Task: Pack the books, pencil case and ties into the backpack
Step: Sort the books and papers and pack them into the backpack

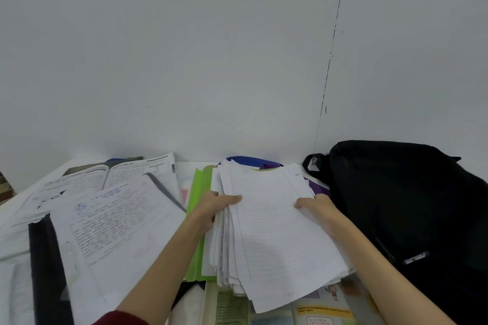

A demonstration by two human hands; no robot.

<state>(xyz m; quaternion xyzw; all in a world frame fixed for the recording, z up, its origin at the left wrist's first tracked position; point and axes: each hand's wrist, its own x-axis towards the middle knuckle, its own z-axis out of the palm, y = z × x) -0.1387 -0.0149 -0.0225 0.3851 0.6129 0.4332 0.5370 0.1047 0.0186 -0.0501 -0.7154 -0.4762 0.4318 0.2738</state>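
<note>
Gripping a thick stack of lined papers (pixel 274 235) by its side edges, the left hand (pixel 214 206) and right hand (pixel 317 206) are apparently gathering it for the black backpack (pixel 406 206) just right, whose opening is hidden and needs finding next.

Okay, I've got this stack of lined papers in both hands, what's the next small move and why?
Probably lift the stack and swing it right toward the backpack. Both hands already grip its sides, and the backpack lies just beside it.
</note>
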